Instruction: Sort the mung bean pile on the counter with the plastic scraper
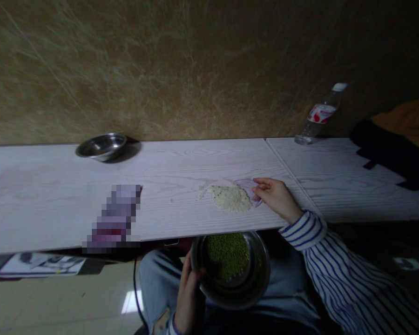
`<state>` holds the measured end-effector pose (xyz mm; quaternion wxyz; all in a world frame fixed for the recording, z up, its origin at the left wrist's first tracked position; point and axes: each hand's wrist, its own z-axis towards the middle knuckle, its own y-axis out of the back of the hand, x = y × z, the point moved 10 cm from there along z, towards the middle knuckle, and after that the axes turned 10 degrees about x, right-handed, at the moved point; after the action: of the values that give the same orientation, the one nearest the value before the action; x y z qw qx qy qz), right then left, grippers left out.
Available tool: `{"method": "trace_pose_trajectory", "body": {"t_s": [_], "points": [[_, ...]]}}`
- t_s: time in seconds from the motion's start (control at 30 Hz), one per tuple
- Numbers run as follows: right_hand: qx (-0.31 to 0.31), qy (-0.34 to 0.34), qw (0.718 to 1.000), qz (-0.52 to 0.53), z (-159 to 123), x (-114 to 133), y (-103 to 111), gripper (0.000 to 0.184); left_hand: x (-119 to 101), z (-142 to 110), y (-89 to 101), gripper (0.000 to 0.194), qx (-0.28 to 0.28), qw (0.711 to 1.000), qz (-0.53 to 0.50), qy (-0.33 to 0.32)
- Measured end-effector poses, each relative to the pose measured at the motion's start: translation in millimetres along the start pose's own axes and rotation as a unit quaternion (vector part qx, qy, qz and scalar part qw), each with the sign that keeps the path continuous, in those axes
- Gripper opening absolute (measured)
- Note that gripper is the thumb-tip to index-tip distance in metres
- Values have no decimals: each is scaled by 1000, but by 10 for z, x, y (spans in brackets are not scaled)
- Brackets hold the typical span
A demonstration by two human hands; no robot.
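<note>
My left hand (191, 288) grips the left rim of a steel bowl (262, 260), which is below the table's front edge, over my lap. Green mung beans (226, 256) lie in this bowl. On the tabletop, my right hand (274, 195) pinches a thin, translucent purple sheet (247, 184), perhaps plastic; its exact kind is unclear. The sheet touches the right side of a loose pile of white rice-like grains (230, 197) with a few dark specks in it. Some grains are scattered left of the pile.
A second steel bowl (103, 148) stands at the back left, by the wall. A pixelated flat object (115, 216) lies near the front edge. At the back right are a clear bottle (317, 116) and a dark and orange cloth item (398, 144). A seam crosses the white tabletop (181, 163).
</note>
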<state>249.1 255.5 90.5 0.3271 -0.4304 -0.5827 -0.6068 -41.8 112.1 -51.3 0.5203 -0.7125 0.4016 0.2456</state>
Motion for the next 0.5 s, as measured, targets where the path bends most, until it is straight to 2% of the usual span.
{"method": "trace_pose_trajectory", "body": {"t_s": [0.13,0.3,0.5], "points": [[11,-19,1000,2,14,39,-78,32,-34,4,-3,46,6,1000,19,-20],[19,-8,1000,8,48,128,-164,30,-53,-8,18,47,2,999,44,-20],[29,29,999,-5,107,233,-254,30,-65,-12,-8,45,19,1000,1,-16]]}}
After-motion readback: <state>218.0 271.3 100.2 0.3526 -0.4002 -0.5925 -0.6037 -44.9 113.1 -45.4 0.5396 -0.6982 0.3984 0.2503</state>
